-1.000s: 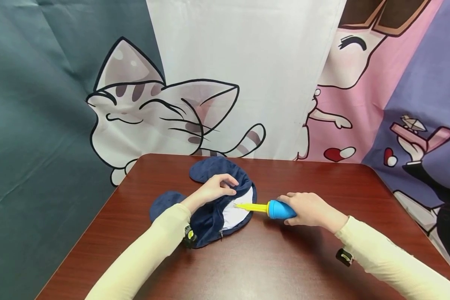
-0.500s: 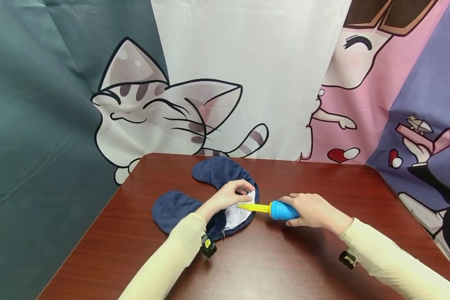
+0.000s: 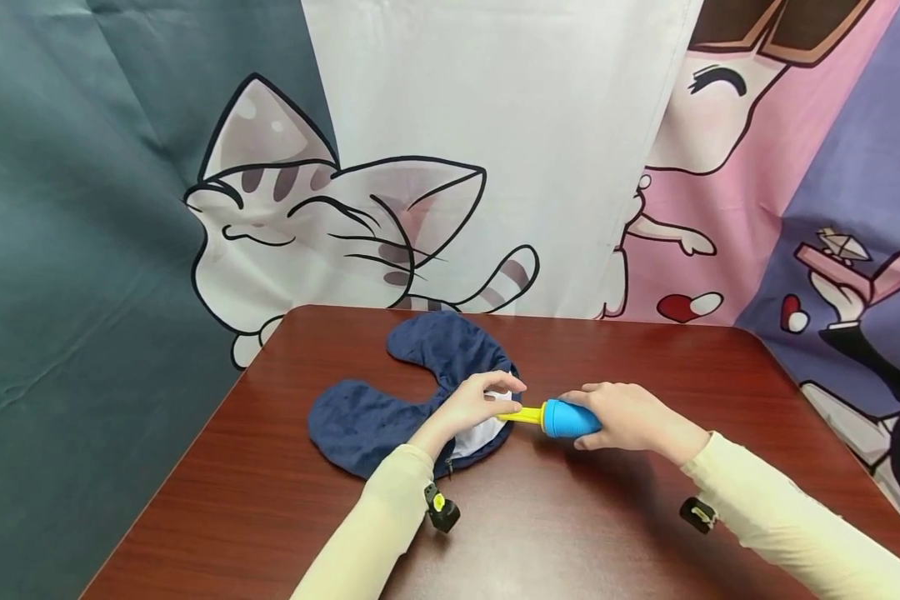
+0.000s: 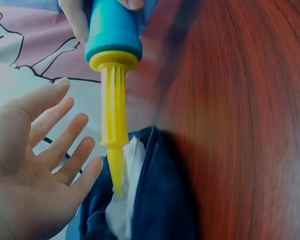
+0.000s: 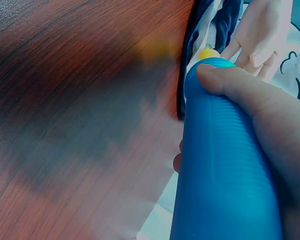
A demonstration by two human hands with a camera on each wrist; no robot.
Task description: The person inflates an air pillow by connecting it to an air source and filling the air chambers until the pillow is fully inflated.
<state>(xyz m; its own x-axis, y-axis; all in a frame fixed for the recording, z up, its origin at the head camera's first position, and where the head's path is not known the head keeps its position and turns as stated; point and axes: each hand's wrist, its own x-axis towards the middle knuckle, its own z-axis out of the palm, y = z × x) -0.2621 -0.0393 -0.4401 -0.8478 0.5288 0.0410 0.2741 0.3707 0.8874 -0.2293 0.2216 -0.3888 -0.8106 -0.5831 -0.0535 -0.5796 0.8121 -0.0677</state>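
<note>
A navy U-shaped neck pillow (image 3: 367, 423) lies limp on the table, its zipped edge parted over a white inner layer (image 4: 121, 216). My right hand (image 3: 633, 418) grips the blue body of a hand air pump (image 3: 570, 419), thumb along its side. The pump's yellow nozzle (image 4: 114, 105) points left, and its tip meets the white layer in the opening. Beside the nozzle is my left hand (image 3: 474, 404), fingers extended and apart; in the left wrist view it holds nothing. Whether the tip sits in a valve cannot be told.
The reddish-brown wooden table (image 3: 555, 533) runs back to a hanging cloth (image 3: 555, 125) printed with cartoon figures. A zip pull (image 3: 449, 467) hangs at the pillow's near edge. Small black wrist cameras (image 3: 442, 508) sit under both sleeves.
My left hand has moved right, off the pillow's fabric and over to the nozzle. The pillow cover lies flatter, its near arm more exposed. The right hand and pump stay nearly in place.
</note>
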